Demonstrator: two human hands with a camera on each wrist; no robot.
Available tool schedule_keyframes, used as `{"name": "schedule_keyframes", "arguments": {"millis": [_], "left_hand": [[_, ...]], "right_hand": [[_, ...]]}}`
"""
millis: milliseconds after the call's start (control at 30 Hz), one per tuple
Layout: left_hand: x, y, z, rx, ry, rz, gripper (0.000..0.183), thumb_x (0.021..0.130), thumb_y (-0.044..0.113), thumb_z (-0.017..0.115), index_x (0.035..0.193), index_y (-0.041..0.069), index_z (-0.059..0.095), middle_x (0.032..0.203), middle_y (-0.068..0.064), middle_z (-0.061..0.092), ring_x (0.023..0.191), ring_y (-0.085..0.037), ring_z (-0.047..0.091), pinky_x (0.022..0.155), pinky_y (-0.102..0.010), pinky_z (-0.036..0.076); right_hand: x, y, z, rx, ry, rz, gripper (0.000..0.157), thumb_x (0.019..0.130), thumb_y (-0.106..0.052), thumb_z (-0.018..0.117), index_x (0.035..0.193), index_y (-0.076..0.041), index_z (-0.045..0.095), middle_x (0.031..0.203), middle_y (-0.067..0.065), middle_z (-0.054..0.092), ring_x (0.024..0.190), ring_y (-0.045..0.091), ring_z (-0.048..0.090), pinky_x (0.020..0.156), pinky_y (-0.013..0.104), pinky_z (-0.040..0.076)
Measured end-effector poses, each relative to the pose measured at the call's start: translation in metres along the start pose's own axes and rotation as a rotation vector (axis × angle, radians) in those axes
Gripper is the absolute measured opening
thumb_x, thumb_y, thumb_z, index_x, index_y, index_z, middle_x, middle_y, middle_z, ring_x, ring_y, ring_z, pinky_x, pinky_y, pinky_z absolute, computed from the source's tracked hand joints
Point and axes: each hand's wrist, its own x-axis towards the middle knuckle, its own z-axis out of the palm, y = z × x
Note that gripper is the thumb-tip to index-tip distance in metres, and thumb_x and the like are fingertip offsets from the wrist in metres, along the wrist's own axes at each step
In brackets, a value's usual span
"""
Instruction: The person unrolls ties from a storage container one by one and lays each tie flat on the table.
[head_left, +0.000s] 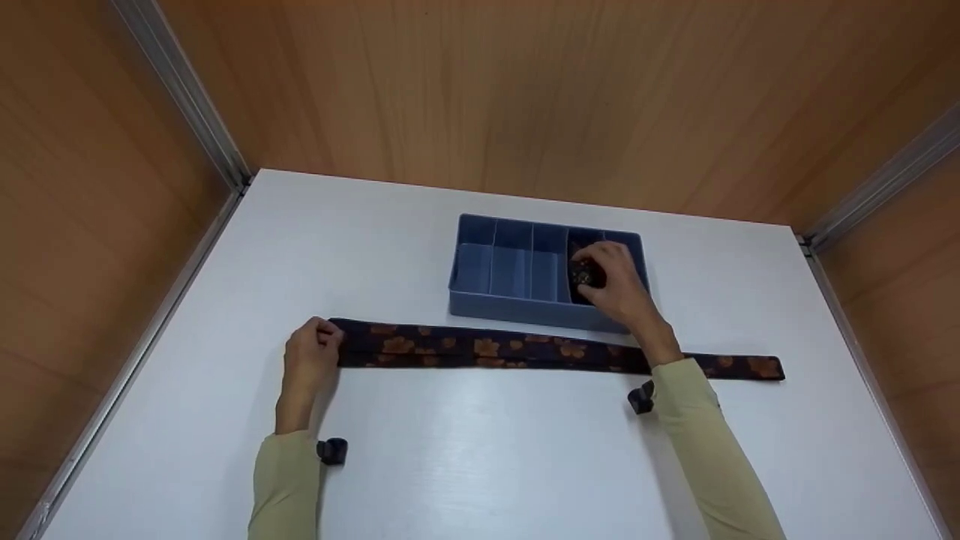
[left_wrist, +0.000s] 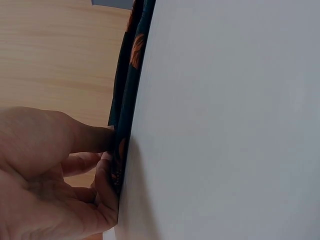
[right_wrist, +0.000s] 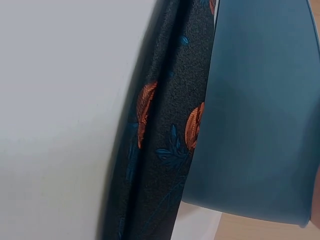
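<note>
A dark necktie (head_left: 487,347) with orange flowers lies stretched across the white table, wider at its left end. My left hand (head_left: 311,352) pinches that left end; in the left wrist view the thumb and fingers (left_wrist: 102,192) close on the layered edge of the necktie (left_wrist: 131,90). Over the blue divided box (head_left: 525,309), my right hand (head_left: 616,281) grips a dark, compact roll of patterned cloth (head_left: 583,274) between thumb and fingers, in a compartment right of the middle. The fingers partly hide the roll. The right forearm crosses above the necktie.
Behind the necktie stands the box, with thin dividers and bare compartments (head_left: 472,266) on its left. Wooden panels (head_left: 480,97) close off the back and sides of the table (head_left: 450,465). A small black camera sits at each wrist.
</note>
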Motion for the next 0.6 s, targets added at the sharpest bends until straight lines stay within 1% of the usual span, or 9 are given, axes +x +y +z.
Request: {"name": "schedule_keyframes", "arguments": {"millis": [333,600], "left_hand": [[-0.0011,0.0006,-0.001,0.004,-0.002,-0.02,0.009,0.101,0.002,0.061,0.102,-0.006,0.063,0.094,-0.02,0.067,0.089,-0.032,0.064,0.074,-0.033,0.046],[-0.0018,0.0004,-0.0011,0.004,0.0,-0.018,0.01,0.101,0.003,0.061,0.102,-0.006,0.063,0.094,-0.019,0.066,0.089,-0.031,0.063,0.074,-0.033,0.046]], "right_hand": [[-0.0017,0.0028,0.0021,0.051,0.041,-0.037,0.039,0.087,-0.001,0.079,0.123,-0.009,0.067,0.131,0.012,0.058,0.128,0.03,0.046,0.106,0.053,0.04],[-0.0019,0.0027,0.002,0.076,0.087,-0.073,0.041,0.087,0.0,0.08,0.124,-0.007,0.067,0.129,0.013,0.059,0.125,0.031,0.049,0.106,0.053,0.04]]}}
